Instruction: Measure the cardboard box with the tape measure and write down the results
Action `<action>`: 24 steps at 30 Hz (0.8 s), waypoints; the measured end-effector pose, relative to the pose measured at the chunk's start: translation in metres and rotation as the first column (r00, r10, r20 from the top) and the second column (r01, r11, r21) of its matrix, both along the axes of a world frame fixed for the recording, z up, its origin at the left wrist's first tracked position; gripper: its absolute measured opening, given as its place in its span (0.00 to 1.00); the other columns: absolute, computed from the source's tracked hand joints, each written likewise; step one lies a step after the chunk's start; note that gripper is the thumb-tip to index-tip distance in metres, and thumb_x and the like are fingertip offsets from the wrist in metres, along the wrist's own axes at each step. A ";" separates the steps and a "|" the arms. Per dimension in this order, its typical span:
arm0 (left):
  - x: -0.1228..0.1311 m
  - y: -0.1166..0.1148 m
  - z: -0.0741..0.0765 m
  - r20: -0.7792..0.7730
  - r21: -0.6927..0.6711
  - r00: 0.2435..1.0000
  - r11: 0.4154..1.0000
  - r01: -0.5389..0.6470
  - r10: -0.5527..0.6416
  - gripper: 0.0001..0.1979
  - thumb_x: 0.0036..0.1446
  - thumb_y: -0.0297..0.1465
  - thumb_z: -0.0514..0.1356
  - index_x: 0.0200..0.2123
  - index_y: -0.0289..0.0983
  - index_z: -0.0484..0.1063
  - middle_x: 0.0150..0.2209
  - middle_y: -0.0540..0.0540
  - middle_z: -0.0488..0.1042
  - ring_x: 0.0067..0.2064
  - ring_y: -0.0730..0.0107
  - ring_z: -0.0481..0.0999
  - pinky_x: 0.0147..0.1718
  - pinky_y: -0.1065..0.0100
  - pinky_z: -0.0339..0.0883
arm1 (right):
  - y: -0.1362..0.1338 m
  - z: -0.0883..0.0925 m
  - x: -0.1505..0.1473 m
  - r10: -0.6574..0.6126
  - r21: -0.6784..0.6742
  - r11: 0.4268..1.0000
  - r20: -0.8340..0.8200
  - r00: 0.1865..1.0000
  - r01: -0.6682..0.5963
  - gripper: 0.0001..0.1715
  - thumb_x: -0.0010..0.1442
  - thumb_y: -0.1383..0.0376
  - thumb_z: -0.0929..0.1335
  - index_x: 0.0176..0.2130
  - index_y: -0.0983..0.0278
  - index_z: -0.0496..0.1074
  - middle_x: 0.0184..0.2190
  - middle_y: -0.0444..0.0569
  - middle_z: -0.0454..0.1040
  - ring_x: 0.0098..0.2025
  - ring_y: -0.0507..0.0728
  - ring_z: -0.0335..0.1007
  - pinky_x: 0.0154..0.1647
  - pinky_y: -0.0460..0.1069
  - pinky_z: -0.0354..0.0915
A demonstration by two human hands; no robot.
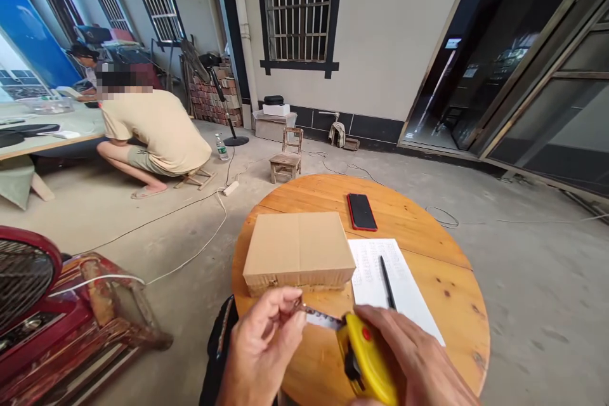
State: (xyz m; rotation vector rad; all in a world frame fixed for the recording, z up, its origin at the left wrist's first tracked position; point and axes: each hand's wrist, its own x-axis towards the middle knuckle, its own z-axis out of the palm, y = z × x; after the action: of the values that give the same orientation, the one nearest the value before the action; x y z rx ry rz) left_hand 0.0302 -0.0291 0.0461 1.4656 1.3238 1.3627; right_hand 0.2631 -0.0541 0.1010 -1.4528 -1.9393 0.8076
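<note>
My right hand is wrapped round a yellow tape measure with a red button on its side. A short length of white blade is drawn out to the left. The blade's end is pinched between the thumb and fingers of my left hand. Just beyond my left hand, a closed brown cardboard box lies flat on the round wooden table. Right of the box is a white sheet of paper with printed marks, and a black pen rests on it.
A phone in a red case lies towards the table's far side. On the left stands a red fan; cables cross the floor. Past the table are a small wooden chair and a person squatting on a low stool.
</note>
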 end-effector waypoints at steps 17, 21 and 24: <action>-0.035 0.061 -0.059 -0.625 0.576 0.626 0.817 -0.034 0.467 0.24 0.65 0.32 0.57 0.63 0.37 0.60 0.60 0.32 0.68 0.63 0.42 0.64 0.58 0.43 0.58 | 0.146 0.011 -0.033 0.172 0.365 0.877 0.368 0.914 -0.312 0.18 0.66 0.58 0.68 0.52 0.64 0.74 0.51 0.53 0.78 0.52 0.60 0.73 0.54 0.55 0.65; -0.063 0.093 -0.056 -0.659 0.566 0.626 0.823 0.046 0.418 0.21 0.65 0.32 0.57 0.61 0.39 0.64 0.60 0.34 0.69 0.63 0.44 0.64 0.59 0.44 0.59 | 0.111 -0.021 0.050 0.018 0.208 0.957 0.655 0.755 -0.204 0.15 0.68 0.69 0.62 0.43 0.62 0.77 0.38 0.49 0.79 0.33 0.54 0.75 0.32 0.48 0.66; -0.073 0.102 -0.049 -0.674 0.553 0.598 0.833 0.019 0.433 0.23 0.65 0.33 0.57 0.62 0.38 0.63 0.62 0.32 0.66 0.65 0.41 0.62 0.59 0.42 0.58 | 0.092 -0.063 0.090 0.019 0.189 0.956 0.725 0.688 -0.226 0.23 0.61 0.80 0.59 0.44 0.65 0.77 0.38 0.56 0.78 0.26 0.54 0.72 0.26 0.48 0.61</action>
State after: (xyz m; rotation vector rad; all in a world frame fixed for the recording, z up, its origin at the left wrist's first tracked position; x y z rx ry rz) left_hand -0.0428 0.0732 -0.0029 2.5564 1.7992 1.3182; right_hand 0.3534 0.0377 0.0380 -1.6168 -2.6173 -0.0428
